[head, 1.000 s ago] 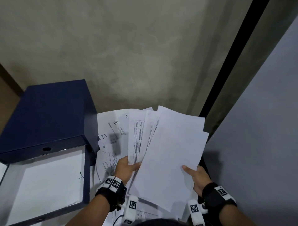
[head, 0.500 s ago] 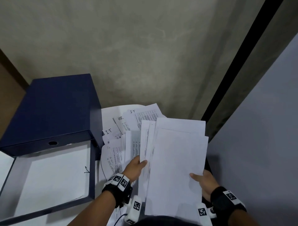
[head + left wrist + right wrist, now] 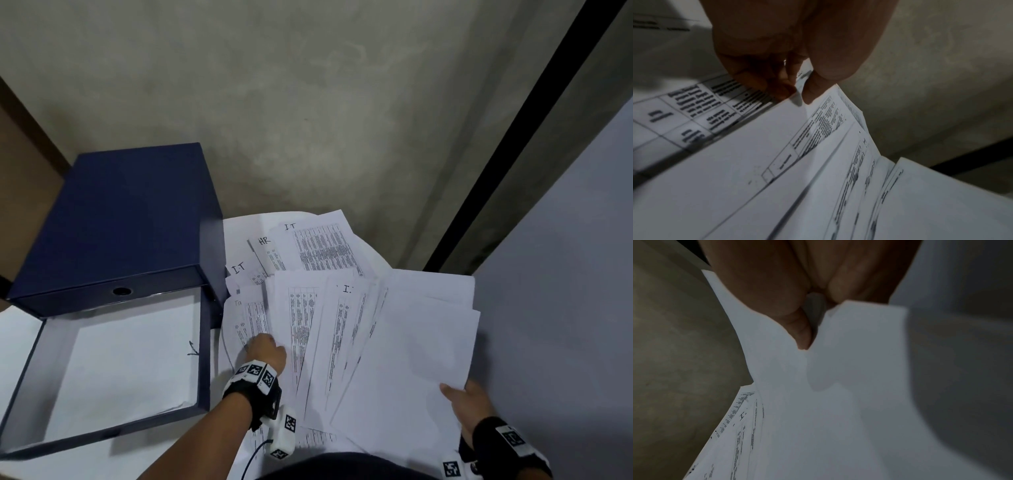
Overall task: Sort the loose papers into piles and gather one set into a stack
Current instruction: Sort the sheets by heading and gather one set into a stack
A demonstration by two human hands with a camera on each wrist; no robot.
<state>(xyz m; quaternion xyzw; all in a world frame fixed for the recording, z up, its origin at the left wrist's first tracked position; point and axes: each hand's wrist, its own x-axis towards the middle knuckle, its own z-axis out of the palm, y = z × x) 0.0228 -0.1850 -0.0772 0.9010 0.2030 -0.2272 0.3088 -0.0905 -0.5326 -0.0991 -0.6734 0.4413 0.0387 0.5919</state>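
- Fingers (image 3: pixel 777 87) of your left hand (image 3: pixel 269 351): curled, with the thumb tip close against them, pinching the near edge of one printed sheet (image 3: pixel 748 146) at the left side of the fan. In the head view the hand sits low against the papers lying on the table (image 3: pixel 20 329).
- Fingers of your right hand (image 3: pixel 469 402): the thumb (image 3: pixel 801 331) lies on top of a sheaf of blank-faced sheets (image 3: pixel 411 359) and the other fingers are hidden beneath it. The sheaf is gripped at its near right corner and held up off the table.
- Held set: a fan of overlapping sheets spans the space between your two hands, and one of them shows a handwritten "IT" heading (image 3: pixel 347 289).
- Loose papers (image 3: pixel 308 250): these lie overlapping on the table beyond the fan, just beside the dark blue box file (image 3: pixel 116 222). Headings read "IT" and "HR", mixed together.
- Open box tray (image 3: pixel 205 359): on your left, with a white sheet inside.
- Progress, as a judgement: sorting looks to be in its early part. No separate, squared piles show on the table. The set in your hands is gathered but splayed, so it remains to be aligned into a stack, and the mixed sheets remain to be divided by heading.
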